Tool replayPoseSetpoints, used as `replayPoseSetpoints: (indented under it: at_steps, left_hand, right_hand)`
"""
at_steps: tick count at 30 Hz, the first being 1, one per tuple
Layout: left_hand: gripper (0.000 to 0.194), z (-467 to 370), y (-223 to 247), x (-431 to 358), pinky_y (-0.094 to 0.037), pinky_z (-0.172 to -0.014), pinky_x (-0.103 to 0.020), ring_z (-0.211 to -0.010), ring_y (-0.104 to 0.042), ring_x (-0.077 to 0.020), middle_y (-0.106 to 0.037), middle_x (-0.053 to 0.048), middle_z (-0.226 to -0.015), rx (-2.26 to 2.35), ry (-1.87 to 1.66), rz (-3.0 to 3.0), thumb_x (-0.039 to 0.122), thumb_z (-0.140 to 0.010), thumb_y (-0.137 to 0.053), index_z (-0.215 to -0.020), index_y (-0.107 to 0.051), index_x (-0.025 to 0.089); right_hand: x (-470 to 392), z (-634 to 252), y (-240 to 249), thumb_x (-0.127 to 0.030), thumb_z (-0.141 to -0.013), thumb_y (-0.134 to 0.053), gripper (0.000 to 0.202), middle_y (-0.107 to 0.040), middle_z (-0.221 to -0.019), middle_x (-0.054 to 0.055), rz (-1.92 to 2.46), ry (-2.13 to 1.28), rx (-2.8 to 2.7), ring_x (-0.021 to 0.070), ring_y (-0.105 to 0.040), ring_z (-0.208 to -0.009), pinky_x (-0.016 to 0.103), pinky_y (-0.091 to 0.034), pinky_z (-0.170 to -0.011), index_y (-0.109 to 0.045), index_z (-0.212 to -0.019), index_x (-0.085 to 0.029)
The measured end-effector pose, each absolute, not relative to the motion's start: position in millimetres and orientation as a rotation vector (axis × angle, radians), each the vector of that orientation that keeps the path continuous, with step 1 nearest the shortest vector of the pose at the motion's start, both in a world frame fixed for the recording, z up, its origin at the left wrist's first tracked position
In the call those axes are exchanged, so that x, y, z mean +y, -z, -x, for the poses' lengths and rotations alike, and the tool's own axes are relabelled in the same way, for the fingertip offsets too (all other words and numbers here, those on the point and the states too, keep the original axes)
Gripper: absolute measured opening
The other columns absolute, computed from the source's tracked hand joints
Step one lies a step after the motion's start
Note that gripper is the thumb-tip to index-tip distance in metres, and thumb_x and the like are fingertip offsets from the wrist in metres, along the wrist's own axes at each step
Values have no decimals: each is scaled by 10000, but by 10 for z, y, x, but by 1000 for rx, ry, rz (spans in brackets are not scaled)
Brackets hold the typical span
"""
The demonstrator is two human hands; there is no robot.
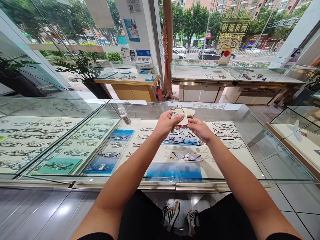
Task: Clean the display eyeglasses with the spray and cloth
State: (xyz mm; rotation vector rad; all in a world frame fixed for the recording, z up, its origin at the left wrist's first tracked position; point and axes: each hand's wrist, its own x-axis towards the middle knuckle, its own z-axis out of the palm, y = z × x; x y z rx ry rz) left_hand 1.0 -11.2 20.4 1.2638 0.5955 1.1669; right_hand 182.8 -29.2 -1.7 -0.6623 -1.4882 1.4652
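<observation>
Over the glass counter, my two hands meet around a pair of eyeglasses (178, 106). A thin rim shows above a small cream cleaning cloth (182, 120) with zigzag edges and dark print. My left hand (167, 122) is closed, its thumb pressing the cloth against the glasses. My right hand (198, 129) is closed at the lower right of the cloth, on the glasses; its grip is partly hidden. Just behind the hands is a cream, folded-looking item (190, 112). To the left, a white spray bottle (124, 116) stands upright on the counter.
The glass display counter (160, 176) runs across in front of me, with rows of eyeglasses (186, 156) inside over white and blue panels. Another glass case (297, 133) stands at the right. Across the room, display cases (205, 71) line the window beside a wooden post (168, 50).
</observation>
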Motion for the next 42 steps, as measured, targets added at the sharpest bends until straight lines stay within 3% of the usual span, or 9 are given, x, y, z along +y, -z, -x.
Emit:
replayPoseSetpoints:
  at_steps: [12,23,30,36,42]
  left_hand:
    - [558,48,-218,-134,-413,-404,-263,-449,-633,-162,-730,-67,-624,564,-1148,-1315,599,-753,-1017,-887,-708,154]
    - [565,31,-184,-123,-426,-458,-302,-434,-596,-172,-660,-24,-564,499,-1161,-1336,718,-887,-870,-922,-758,164]
    - [603,119,-179,-47,-537,-666,-299,-680,-680,-168,-767,-56,-830,487,-1216,-1271,599,-783,-1005,-1090,-772,135]
    - [634,118,-123,-51,-531,-784,-277,-866,-698,-166,-798,-73,-1095,501,-1187,-1291,465,-760,-1047,-1230,-738,170]
    - [652,32,-54,-45,-534,-755,-282,-759,-669,-135,-785,-53,-1040,481,-1166,-1285,467,-771,-1040,-1244,-689,190]
  right_hand:
    - [-330,-1894,-18,-709,-877,-860,492,-847,-989,81,666,-1458,-1640,288,-717,-1113,469,-428,-1155,-824,-897,-219]
    - [-332,-1907,-49,-699,-912,-836,485,-819,-923,67,657,-1449,-1662,268,-709,-1034,445,-435,-1105,-778,-837,-223]
    - [-313,-1891,-56,-653,-810,-915,444,-750,-880,44,648,-1410,-1507,253,-672,-1008,414,-454,-1078,-804,-778,-224]
    - [-331,-1880,-69,-589,-794,-922,382,-729,-875,43,660,-1425,-1419,231,-622,-974,387,-468,-1016,-823,-782,-219]
    - [-315,-1838,-20,-576,-769,-952,390,-751,-893,54,638,-1486,-1367,236,-646,-994,411,-485,-1053,-843,-823,-206]
